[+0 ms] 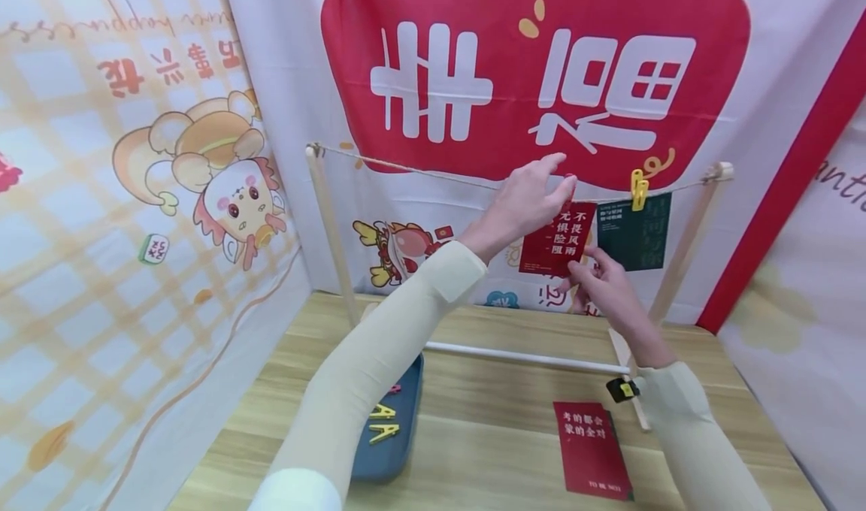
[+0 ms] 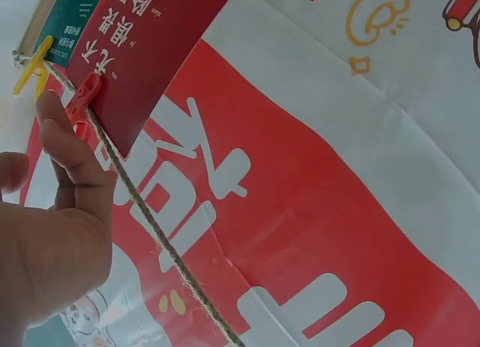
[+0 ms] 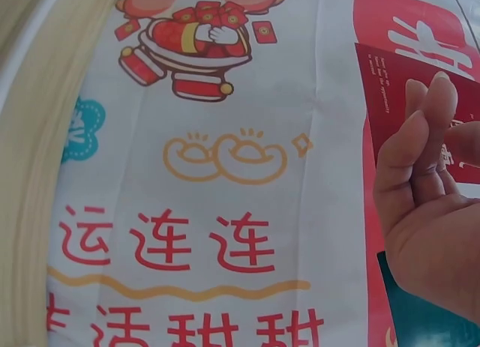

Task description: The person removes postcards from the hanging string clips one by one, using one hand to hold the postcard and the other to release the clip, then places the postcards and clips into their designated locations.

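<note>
A red card (image 1: 558,239) with white characters hangs from a twine line (image 1: 433,174), held by a red clothespin (image 2: 84,98). My left hand (image 1: 524,199) is beside this clothespin, its thumb and fingers spread apart and a fingertip close to the clip. My right hand (image 1: 609,289) is at the card's lower right corner. In the right wrist view its fingers (image 3: 420,148) overlap the printed face, with thumb and fingertips apart; whether they touch the card is unclear. Right of it, a dark green card (image 1: 632,233) hangs from a yellow clothespin (image 1: 639,190).
The line runs between two wooden posts (image 1: 331,233), joined low down by a white bar (image 1: 528,355). A blue tray (image 1: 382,462) on the wooden table holds several clothespins (image 1: 384,430). Red and green cards (image 1: 591,451) lie stacked near the right arm. Printed cloths hang behind.
</note>
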`<state>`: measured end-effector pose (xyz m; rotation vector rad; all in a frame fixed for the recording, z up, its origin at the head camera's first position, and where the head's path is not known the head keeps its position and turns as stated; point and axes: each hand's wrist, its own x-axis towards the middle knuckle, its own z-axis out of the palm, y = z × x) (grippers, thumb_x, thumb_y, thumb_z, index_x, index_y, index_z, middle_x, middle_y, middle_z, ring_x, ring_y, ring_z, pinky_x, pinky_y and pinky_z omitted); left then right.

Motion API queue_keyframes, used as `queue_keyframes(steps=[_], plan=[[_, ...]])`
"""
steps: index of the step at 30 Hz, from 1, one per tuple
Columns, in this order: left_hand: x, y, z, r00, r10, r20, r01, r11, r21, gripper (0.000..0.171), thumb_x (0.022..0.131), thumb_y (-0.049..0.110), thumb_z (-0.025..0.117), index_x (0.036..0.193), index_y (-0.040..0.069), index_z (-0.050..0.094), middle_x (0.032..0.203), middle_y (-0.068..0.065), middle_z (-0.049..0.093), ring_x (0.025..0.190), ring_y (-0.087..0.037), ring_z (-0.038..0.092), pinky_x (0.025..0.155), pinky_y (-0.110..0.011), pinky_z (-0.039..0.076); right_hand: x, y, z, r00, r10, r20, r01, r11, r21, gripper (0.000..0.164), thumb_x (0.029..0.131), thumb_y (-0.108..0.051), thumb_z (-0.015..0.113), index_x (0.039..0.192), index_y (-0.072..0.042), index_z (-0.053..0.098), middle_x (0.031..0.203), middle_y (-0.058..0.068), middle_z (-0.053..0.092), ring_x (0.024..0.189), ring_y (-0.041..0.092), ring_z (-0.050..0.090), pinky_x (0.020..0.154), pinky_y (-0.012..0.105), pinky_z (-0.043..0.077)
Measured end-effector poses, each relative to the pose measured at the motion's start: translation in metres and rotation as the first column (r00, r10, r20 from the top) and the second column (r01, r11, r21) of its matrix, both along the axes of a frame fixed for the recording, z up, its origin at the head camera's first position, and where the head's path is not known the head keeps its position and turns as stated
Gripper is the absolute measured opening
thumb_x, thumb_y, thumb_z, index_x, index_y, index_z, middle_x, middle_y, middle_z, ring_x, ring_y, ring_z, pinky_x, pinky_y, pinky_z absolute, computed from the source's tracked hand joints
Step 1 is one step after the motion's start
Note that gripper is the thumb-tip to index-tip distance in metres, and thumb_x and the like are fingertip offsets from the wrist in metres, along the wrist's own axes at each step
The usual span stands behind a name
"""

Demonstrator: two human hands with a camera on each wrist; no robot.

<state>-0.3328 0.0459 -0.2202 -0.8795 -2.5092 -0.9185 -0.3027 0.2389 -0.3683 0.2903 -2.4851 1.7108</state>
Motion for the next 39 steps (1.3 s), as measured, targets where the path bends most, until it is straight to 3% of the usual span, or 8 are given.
queue_keyframes(steps=[6,9,15,22,29,39], plan=[[0.003,0.006,0.002,0.994,0.028,0.101,-0.028,1.000,0.001,0.056,0.095,0.039,0.061,0.146,0.022,0.043,0.138,0.003,0.058,0.096,-0.004,0.064,0.076,-0.017,0.056,-0.002,-0.006,-0.001,1.000,-0.007,0.002,0.007,0.999,-0.051,0.056,0.097,-0.050,0.053,0.137,-0.011,0.047,0.090,0.007,0.073,0.060,0.023,0.066,0.063,0.028,0.059],[0.005,0.009,0.002,0.994,0.027,0.109,-0.026,1.000,-0.013,0.052,0.095,0.038,0.062,0.142,0.021,0.048,0.132,0.004,0.062,0.087,-0.002,0.064,0.071,-0.015,0.056,-0.002,-0.007,-0.001,1.000,-0.012,0.001,0.012,0.997,-0.073,0.057,0.096,-0.051,0.053,0.133,-0.008,0.051,0.090,0.010,0.071,0.061,0.021,0.067,0.065,0.027,0.059],[0.008,0.015,0.001,0.996,0.023,0.091,-0.019,0.998,-0.053,0.047,0.095,0.037,0.061,0.139,0.020,0.053,0.126,0.004,0.065,0.093,-0.002,0.063,0.077,-0.015,0.055,-0.003,-0.005,-0.004,1.000,-0.015,0.006,0.015,0.998,-0.065,0.055,0.097,-0.051,0.052,0.128,-0.006,0.054,0.088,0.009,0.071,0.065,0.021,0.070,0.068,0.029,0.060],[0.008,0.019,0.004,0.996,0.030,0.084,-0.024,0.997,-0.072,0.036,0.097,0.033,0.060,0.129,0.015,0.059,0.105,0.003,0.069,0.077,-0.002,0.061,0.072,-0.013,0.054,-0.004,-0.004,-0.004,0.999,-0.033,-0.011,0.032,0.998,-0.063,0.054,0.096,-0.052,0.053,0.126,-0.006,0.055,0.082,0.003,0.070,0.064,0.021,0.070,0.067,0.029,0.060],[0.008,0.018,0.003,0.995,0.028,0.091,-0.021,0.997,-0.076,0.035,0.097,0.031,0.060,0.128,0.015,0.058,0.111,0.001,0.068,0.080,-0.003,0.061,0.074,-0.012,0.054,-0.002,-0.005,-0.003,0.999,-0.039,-0.005,0.038,0.998,-0.051,0.057,0.095,-0.054,0.054,0.124,-0.006,0.055,0.081,0.004,0.070,0.066,0.022,0.070,0.067,0.029,0.060],[0.010,0.013,0.006,1.000,0.003,-0.015,-0.004,0.998,-0.067,0.033,0.097,0.029,0.060,0.126,0.015,0.060,0.108,0.001,0.070,0.084,-0.003,0.064,0.078,-0.014,0.054,-0.002,-0.009,0.002,0.999,-0.052,-0.007,0.051,0.996,-0.068,0.058,0.094,-0.055,0.055,0.126,-0.006,0.056,0.080,0.006,0.069,0.062,0.019,0.069,0.065,0.028,0.059]])
